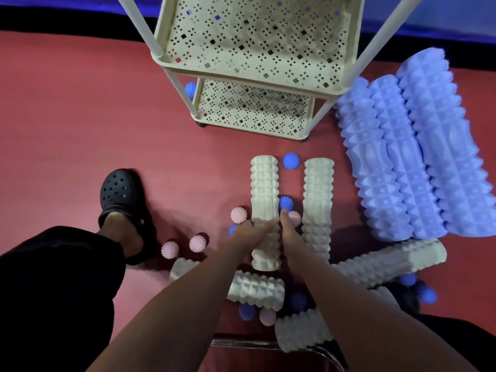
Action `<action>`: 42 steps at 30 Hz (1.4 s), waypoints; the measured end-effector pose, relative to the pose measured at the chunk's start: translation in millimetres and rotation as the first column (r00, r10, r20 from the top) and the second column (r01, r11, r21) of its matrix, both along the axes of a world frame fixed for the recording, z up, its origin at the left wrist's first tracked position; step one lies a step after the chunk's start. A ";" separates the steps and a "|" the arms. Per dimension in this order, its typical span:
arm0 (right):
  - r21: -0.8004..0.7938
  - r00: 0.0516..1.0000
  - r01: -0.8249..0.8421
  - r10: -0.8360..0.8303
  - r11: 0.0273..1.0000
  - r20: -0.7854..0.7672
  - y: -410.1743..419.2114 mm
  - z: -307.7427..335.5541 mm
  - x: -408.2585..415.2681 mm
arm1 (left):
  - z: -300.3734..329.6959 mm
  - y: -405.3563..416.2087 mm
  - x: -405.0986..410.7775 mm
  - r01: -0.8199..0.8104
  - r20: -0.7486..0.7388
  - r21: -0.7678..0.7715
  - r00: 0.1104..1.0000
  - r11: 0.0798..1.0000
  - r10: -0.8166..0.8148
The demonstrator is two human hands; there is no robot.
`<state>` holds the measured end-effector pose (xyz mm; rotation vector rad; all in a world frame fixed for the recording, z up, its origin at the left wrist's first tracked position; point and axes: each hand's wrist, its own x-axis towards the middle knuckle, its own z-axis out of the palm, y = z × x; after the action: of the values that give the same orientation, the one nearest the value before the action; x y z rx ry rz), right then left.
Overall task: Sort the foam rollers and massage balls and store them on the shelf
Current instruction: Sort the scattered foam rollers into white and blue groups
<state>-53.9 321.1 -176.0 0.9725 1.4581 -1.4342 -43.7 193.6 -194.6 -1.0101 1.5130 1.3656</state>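
1. Red floor point(67, 116); cream perforated shelf point(255, 44) stands ahead, tiers bare.
2. Cream roller point(264, 189) lies directly below both hands, long axis pointing at the shelf.
3. Left hand point(248, 229) drapes over its near half, fingers across the top; right hand point(285, 224) clasps its right flank. Equal reach.
4. Second cream roller point(318, 194) parallel, just right; blue ball point(285, 202) between them.
5. Lilac rollers point(402, 157) grouped far right.
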 end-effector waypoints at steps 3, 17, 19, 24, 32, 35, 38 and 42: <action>0.007 0.999 -0.034 0.034 0.999 0.031 8.1 10.5 -1.8 | -8.9 6.5 -3.4 -0.064 -0.011 -0.098 0.998 0.993 0.063; 0.546 0.797 -0.338 0.541 0.767 -0.267 -9.0 56.1 -6.8 | 55.4 -117.4 -21.9 0.001 -0.199 -0.464 0.974 0.886 -0.106; 0.514 0.794 -0.373 0.552 0.773 -0.254 -20.8 59.5 -8.4 | 56.1 -148.9 -30.0 0.030 -0.177 -0.571 0.971 0.820 -0.159; 0.520 0.753 -0.393 0.590 0.758 -0.291 -44.3 46.0 -11.9 | 36.7 -192.3 -49.0 0.021 -0.124 -0.727 0.979 0.686 -0.161; 0.537 0.734 -0.429 0.627 0.726 -0.261 -58.5 28.5 -43.1 | 4.5 -199.6 -57.9 0.107 -0.087 -0.788 0.956 0.607 -0.281; 0.586 0.698 -0.412 0.655 0.698 -0.289 -52.7 18.9 -47.3 | 0.1 -197.0 -56.3 0.133 -0.067 -0.740 0.961 0.659 -0.268; 0.637 0.698 -0.365 0.653 0.678 -0.294 -42.1 10.0 -46.6 | -1.4 -198.7 -53.9 0.155 -0.059 -0.729 0.956 0.666 -0.287; 0.709 0.691 -0.199 0.610 0.677 -0.388 -26.3 15.9 -46.9 | 9.7 -199.6 -54.3 0.219 -0.037 -0.699 0.940 0.681 -0.340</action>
<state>-100.8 294.8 -160.1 0.4363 2.5672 -0.9145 -98.0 -6.0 -184.9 -1.0411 2.2877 0.6564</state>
